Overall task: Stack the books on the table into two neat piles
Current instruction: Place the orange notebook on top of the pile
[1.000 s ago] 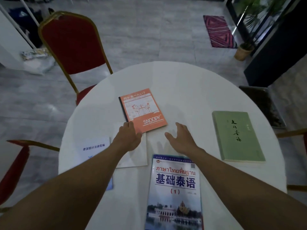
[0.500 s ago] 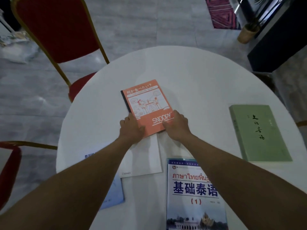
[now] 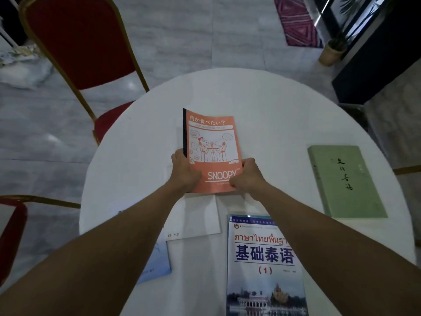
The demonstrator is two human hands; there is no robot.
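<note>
An orange Snoopy notebook [image 3: 213,142] is raised off the round white table [image 3: 262,106], its far end tilted up. My left hand [image 3: 184,172] grips its near left edge and my right hand [image 3: 247,176] grips its near right corner. Under it lies a white booklet [image 3: 196,217] marked CHIMEI. A light blue book [image 3: 157,263] shows partly under my left forearm. A Thai-language textbook [image 3: 262,265] lies at the near edge, partly covered by my right forearm. A green book [image 3: 346,181] lies flat at the right.
A red chair with a gold frame [image 3: 77,44] stands at the table's far left; another red chair [image 3: 11,233] is at the near left. A dark cabinet [image 3: 382,55], a potted plant [image 3: 331,53] and a patterned rug [image 3: 296,21] are at the far right.
Both hands closed on the orange notebook's near end and lifted it off the table, turning it straight. One second ago my right hand was open beside it.
</note>
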